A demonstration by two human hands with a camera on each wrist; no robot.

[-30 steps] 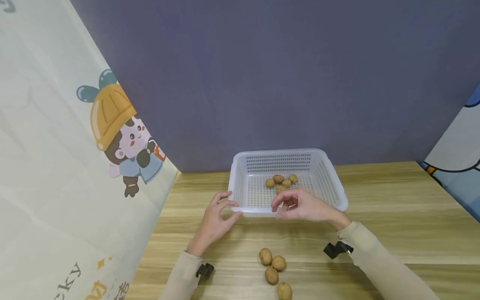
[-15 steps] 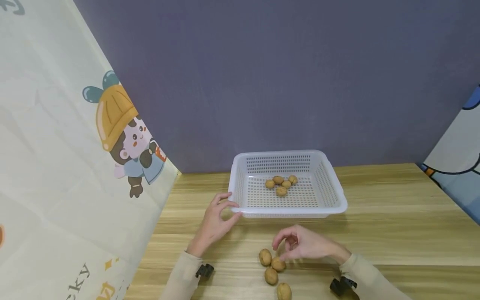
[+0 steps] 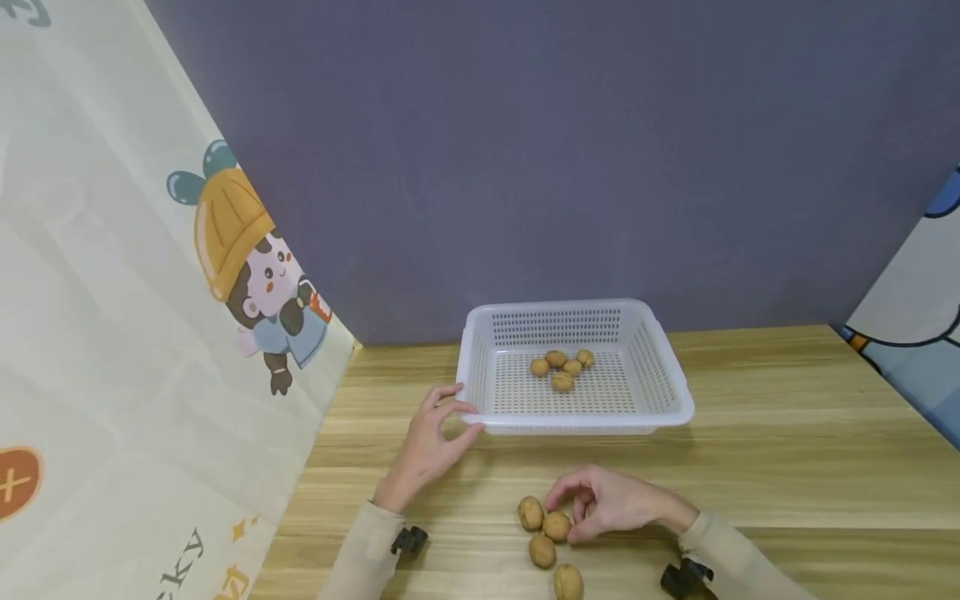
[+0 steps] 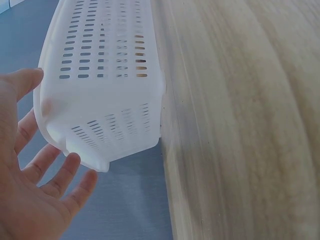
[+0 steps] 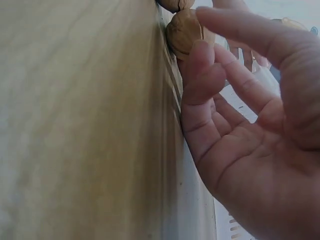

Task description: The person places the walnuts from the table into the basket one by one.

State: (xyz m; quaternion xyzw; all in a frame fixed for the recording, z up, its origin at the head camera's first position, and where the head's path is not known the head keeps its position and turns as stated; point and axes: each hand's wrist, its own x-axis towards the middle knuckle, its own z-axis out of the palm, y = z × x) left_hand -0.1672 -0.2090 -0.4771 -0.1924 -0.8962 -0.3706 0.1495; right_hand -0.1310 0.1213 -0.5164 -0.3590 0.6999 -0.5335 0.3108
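A white perforated plastic basket stands on the wooden table, with several walnuts lying in it. My left hand touches its front left corner, fingers spread loosely about the rim; in the left wrist view, the thumb and fingers of that hand lie against the basket's corner. Nearer to me, my right hand has its thumb and index finger around a walnut on the table. The right wrist view shows the thumb and fingertips of this hand at the walnut.
More walnuts lie close by: one to the left, one just in front, and one near the bottom of the view. A dark grey-blue panel rises behind the table, and a printed pale sheet hangs at the left.
My right hand has come back from over the basket, down to the walnuts on the table, and closed its fingertips around one. The left hand has stayed at the corner.
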